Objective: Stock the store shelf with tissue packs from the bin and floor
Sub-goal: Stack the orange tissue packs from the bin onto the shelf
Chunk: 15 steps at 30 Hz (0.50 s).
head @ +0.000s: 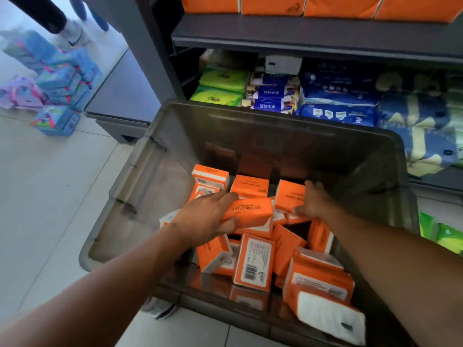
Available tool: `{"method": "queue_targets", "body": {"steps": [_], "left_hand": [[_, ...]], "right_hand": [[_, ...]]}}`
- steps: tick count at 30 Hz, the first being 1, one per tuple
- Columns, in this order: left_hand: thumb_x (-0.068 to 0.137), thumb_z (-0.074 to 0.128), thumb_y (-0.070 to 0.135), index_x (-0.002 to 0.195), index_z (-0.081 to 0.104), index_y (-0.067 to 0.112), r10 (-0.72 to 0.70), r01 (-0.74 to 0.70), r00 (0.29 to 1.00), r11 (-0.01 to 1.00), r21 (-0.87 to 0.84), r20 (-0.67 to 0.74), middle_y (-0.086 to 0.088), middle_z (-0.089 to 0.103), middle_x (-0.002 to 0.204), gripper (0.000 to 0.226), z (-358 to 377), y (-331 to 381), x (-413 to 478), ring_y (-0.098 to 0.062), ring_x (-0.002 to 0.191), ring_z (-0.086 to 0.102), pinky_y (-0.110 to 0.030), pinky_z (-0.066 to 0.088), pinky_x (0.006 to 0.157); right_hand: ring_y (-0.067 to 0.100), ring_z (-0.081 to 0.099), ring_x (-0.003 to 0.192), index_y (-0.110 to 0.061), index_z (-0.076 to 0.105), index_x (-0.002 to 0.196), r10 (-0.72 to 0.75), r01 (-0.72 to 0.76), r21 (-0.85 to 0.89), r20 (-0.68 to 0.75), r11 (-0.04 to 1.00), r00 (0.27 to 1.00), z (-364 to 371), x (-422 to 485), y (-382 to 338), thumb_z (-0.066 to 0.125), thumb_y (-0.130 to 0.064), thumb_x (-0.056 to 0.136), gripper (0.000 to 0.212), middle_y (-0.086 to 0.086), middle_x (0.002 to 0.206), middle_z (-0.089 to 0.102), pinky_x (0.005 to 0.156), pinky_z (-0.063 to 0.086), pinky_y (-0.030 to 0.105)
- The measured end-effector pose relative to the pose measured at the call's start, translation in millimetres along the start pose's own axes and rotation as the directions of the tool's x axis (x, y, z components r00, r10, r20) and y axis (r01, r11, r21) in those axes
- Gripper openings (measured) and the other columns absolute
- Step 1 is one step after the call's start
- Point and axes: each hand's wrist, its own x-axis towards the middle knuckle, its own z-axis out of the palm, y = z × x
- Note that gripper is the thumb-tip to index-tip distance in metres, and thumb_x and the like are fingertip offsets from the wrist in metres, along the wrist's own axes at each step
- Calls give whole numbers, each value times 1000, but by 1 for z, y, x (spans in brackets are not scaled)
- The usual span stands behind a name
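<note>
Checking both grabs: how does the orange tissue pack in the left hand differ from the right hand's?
Left hand wraps the end of its orange plastic-wrapped tissue pack, held flat, lettering up; right hand grips the side of its orange tissue pack, propped upright further back. Same orange wrapper on both.

Orange tissue packs (253, 261); grey bin (140, 176).

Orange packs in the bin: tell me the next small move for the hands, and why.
Probably lift both hands straight up out of the bin. The left hand grips one orange pack, the right hand seems to grip a second pack, and matching orange packs line the top shelf above.
</note>
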Motion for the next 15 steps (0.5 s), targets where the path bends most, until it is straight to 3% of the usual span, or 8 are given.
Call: {"method": "queue_targets", "body": {"steps": [3, 8, 12, 15], "left_hand": [[96, 45, 54, 146, 32, 26, -24, 24, 1000, 999, -27, -8, -1, 46, 144, 59, 3, -4, 1, -23, 122, 52, -38, 44, 99], [95, 44, 55, 144, 33, 27, -56, 54, 998, 995, -82, -24, 2, 47, 144, 58, 6, -8, 0, -19, 124, 51, -39, 45, 99], [95, 44, 55, 144, 30, 30, -70, 69, 997, 996, -55, -20, 4, 47, 144, 57, 3, -5, -2, -19, 122, 52, -37, 45, 98], [95, 45, 55, 144, 28, 32, -95, 95, 995, 995, -36, -15, 5, 46, 145, 57, 0, -2, -5, -19, 123, 52, -39, 46, 99]], "right_hand": [[36, 34, 136, -15, 28, 149, 15, -15, -91, -4, 996, 1000, 7, 4, -1, 88, -40, 69, 103, 14, 148, 20, 108, 41, 44], [32, 31, 134, -13, 39, 140, 60, -65, -173, -34, 983, 998, 8, 0, -4, 88, -49, 64, 97, 13, 143, 27, 103, 41, 41], [36, 41, 133, -10, 29, 144, 72, -72, -53, -12, 996, 997, 5, -7, -3, 88, -43, 67, 102, 17, 145, 40, 105, 43, 41], [34, 55, 123, -12, 31, 136, 48, -48, 66, -4, 997, 999, 1, -19, -2, 85, -28, 73, 84, 17, 133, 55, 99, 49, 42]]}}
